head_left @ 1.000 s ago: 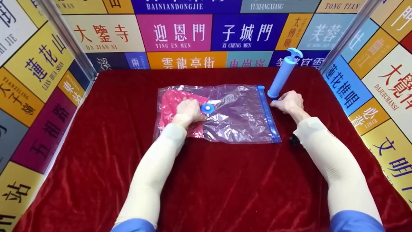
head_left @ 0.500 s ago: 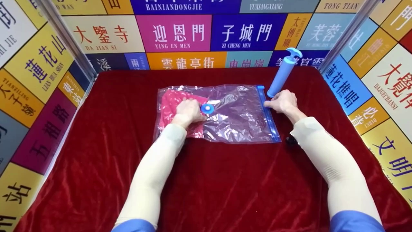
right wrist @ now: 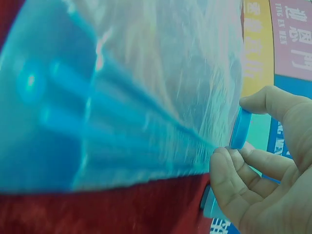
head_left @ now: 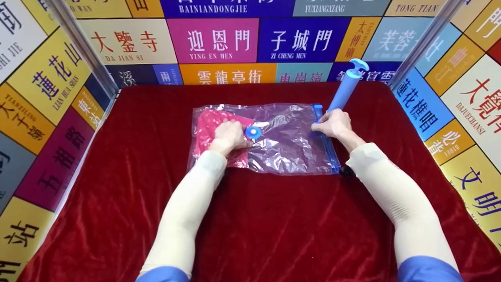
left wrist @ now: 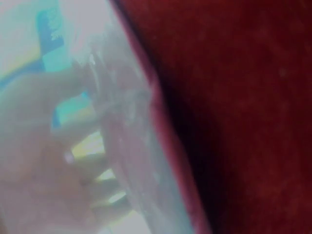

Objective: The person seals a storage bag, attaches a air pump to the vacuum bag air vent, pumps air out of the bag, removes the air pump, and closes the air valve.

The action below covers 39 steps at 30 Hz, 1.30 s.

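A clear vacuum storage bag (head_left: 282,152) lies flat with pink cloth (head_left: 205,121) in its left part and a blue round valve (head_left: 253,132) near its middle. My left hand (head_left: 229,135) grips the bag beside the valve, over the cloth; in the blurred left wrist view its curled fingers (left wrist: 100,168) show hazily behind film. My right hand (head_left: 334,122) is over the bag's blue zip edge (head_left: 332,152). Between thumb and fingers it pinches a small blue round cap (right wrist: 241,127), seen best in the right wrist view.
A blue hand pump (head_left: 344,92) stands upright just behind my right hand, its base partly hidden. Red velvet cloth (head_left: 274,223) covers the table. Printed panels (head_left: 219,41) wall the back and sides, with metal posts at the far corners.
My right hand has moved left with the cap, from beside the pump's base to over the zip edge. My left hand, the bag and the pump have stayed in place.
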Each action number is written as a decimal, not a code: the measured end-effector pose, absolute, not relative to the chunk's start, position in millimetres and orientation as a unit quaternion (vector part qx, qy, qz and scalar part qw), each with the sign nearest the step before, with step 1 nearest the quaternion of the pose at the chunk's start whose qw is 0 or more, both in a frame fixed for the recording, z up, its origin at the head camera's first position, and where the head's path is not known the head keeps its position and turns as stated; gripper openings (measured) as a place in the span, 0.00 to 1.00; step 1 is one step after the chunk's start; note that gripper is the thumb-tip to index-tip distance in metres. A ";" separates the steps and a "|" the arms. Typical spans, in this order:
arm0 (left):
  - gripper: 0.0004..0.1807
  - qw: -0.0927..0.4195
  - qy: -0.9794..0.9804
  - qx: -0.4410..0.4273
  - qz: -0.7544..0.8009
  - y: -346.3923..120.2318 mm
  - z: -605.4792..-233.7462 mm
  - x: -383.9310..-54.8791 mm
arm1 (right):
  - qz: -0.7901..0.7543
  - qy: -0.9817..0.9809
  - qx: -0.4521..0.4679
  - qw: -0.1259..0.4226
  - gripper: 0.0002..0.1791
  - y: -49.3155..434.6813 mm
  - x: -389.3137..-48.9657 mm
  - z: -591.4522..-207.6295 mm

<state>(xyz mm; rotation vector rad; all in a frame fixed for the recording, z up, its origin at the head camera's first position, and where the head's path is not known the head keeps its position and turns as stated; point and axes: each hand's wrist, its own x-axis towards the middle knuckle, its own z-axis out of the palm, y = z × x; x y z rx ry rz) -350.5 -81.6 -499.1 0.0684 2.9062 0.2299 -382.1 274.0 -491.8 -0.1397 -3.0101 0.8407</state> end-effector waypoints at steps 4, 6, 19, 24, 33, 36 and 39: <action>0.41 0.116 0.990 0.023 0.079 -81.1 -499.2 -350.8 | 0.270 -0.963 -0.027 0.007 0.22 263.8 -381.3 -490.3; 0.41 0.115 0.990 0.023 0.077 -80.9 -499.3 -350.7 | 0.266 -0.964 -0.017 0.008 0.22 258.5 -381.2 -489.7; 0.43 0.108 0.991 0.026 0.071 -80.5 -500.6 -348.4 | 0.254 -0.967 0.036 0.013 0.22 223.1 -377.8 -488.3; 0.39 0.101 0.991 0.030 0.081 -80.9 -501.4 -348.3 | 0.247 -0.967 0.053 0.013 0.22 209.7 -378.1 -483.7; 0.41 0.108 0.991 0.021 0.076 -80.2 -501.5 -348.7 | 0.232 -0.969 0.076 0.021 0.23 186.8 -375.6 -484.0; 0.39 0.105 0.991 0.025 0.080 -80.6 -500.6 -349.0 | 0.235 -0.969 0.079 0.018 0.23 180.0 -374.2 -484.4; 0.38 0.103 0.991 0.026 0.081 -80.1 -500.6 -349.3 | 0.235 -0.968 0.081 0.019 0.22 173.7 -372.9 -484.7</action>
